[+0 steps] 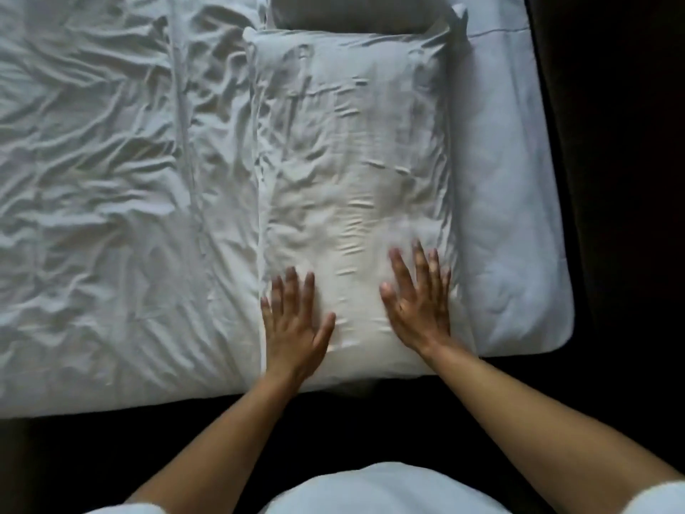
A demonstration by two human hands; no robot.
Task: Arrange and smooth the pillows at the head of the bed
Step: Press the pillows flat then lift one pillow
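A long white pillow [352,172] lies lengthwise on the bed, its case creased down the middle. My left hand [296,324] rests flat on its near left part, fingers spread. My right hand [417,298] lies flat on its near right part, fingers apart and a little blurred. Neither hand holds anything. A second, greyer pillow [344,13] shows partly at the top edge, touching the far end of the white one.
A heavily wrinkled white sheet [96,179] covers the bed to the left. A smoother pale mattress pad [511,202] extends right of the pillow to a rounded corner. Dark floor surrounds the bed at right and near me.
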